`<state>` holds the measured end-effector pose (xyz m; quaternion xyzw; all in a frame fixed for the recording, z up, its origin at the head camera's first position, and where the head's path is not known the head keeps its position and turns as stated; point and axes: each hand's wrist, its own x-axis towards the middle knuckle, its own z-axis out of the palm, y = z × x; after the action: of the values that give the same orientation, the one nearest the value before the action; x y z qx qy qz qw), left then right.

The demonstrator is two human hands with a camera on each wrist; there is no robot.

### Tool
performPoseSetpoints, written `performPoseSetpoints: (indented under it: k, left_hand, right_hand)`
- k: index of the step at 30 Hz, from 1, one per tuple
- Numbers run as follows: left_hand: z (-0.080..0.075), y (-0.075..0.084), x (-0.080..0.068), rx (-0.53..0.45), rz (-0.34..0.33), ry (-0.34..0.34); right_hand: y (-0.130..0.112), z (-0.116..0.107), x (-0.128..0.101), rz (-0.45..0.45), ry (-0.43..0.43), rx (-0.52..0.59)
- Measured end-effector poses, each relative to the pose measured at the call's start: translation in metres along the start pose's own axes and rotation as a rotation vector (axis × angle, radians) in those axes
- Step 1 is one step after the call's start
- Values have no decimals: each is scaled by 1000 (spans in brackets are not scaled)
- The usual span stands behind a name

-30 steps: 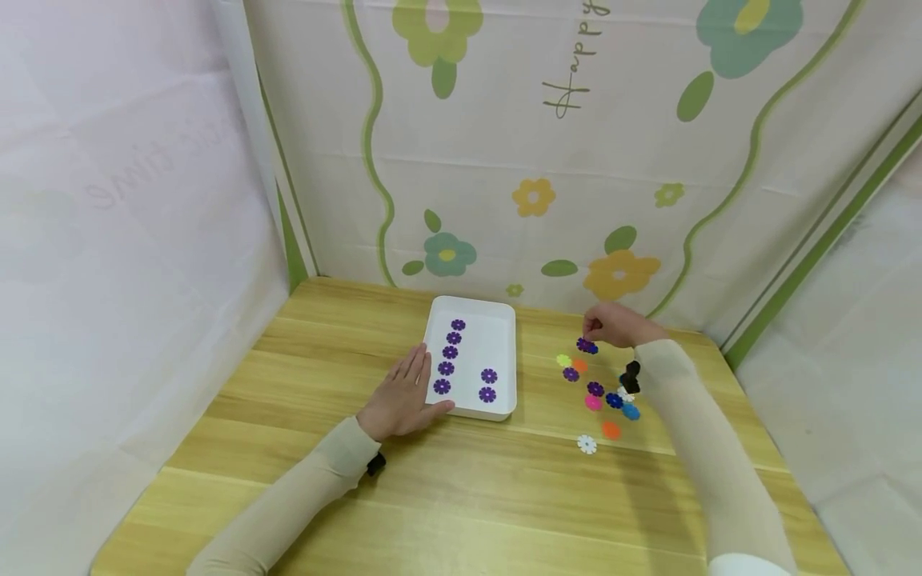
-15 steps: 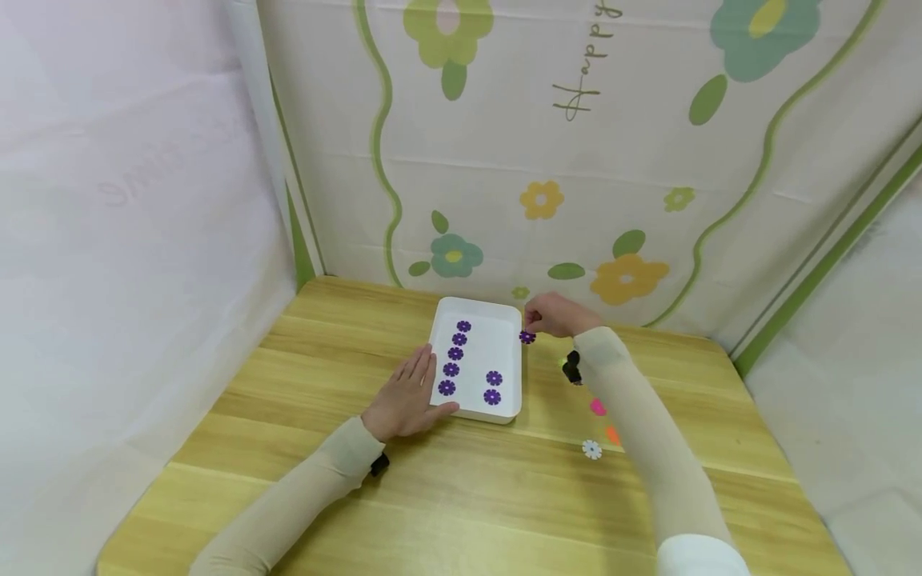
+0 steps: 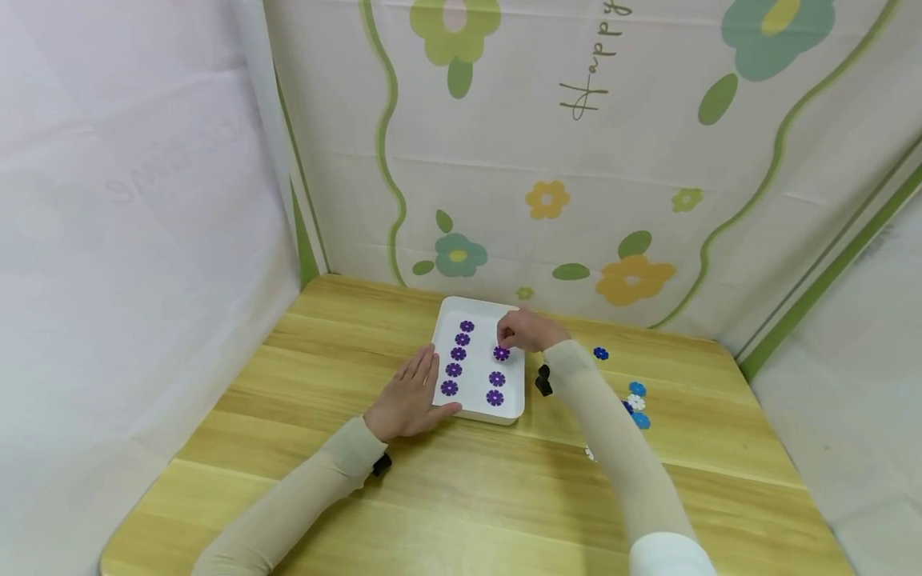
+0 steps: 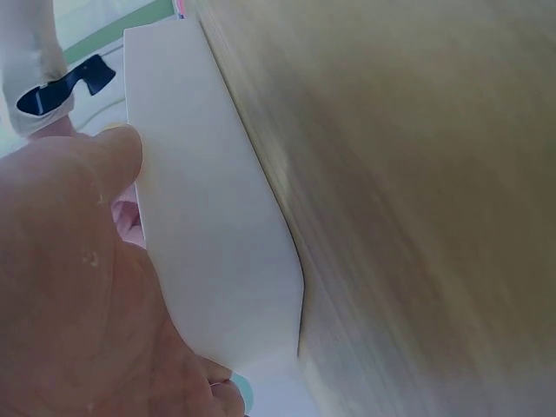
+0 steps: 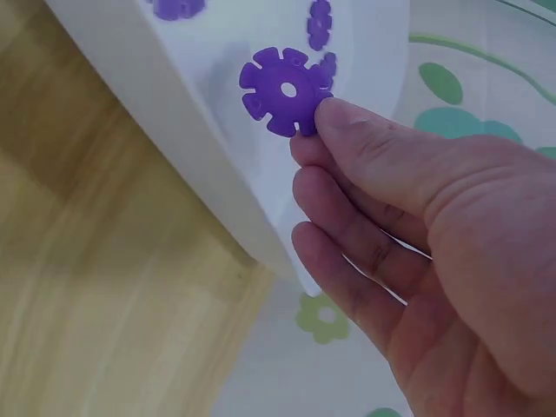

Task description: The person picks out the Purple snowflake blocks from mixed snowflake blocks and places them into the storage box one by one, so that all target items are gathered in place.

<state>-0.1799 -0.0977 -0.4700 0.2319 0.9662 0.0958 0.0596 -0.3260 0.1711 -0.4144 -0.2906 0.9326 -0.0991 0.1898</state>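
Over the right side of a white tray [image 3: 475,320], my right hand [image 3: 531,330] pinches a purple snowflake disc [image 5: 285,91] by its edge between thumb and finger. Inside the tray, several purple discs [image 3: 458,353] form a column along the left, and two more purple discs [image 3: 497,379] lie at the right, nearer me. My left hand [image 3: 405,396] rests with straight fingers along the tray's left rim, its thumb at the near corner. In the left wrist view the tray's outer wall [image 4: 208,191] stands beside that hand.
On the wooden table [image 3: 461,496] to the right lie loose discs: a dark blue disc [image 3: 601,353], light blue discs [image 3: 639,421] and a white disc [image 3: 636,402]. My right forearm [image 3: 612,440] covers part of this group. A printed curtain [image 3: 490,160] hangs behind the table.
My right hand has moved left from the loose discs to above the tray, bringing a purple disc with it. The left hand stays at the tray's rim.
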Motion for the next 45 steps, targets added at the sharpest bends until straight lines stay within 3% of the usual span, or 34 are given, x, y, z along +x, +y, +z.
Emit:
performPoseSetpoints:
  k: [12,22,29,34,45]
  left_hand:
    - [3,-1,0,-5,2,0]
    - [3,0,1,-14,8,2]
    - [1,0,0,-20,3,2]
    - [-2,2,-1,-12,6,-1]
    - [0,1,-1,-37,17,6]
  right_hand:
    - [3,21,5,-83,45,6]
    - [4,24,4,-73,88,-55]
    - [8,2,-21,-79,128,-71]
    - [24,-9,-45,-154,187,-99]
    - [61,0,-103,-136,142,-180]
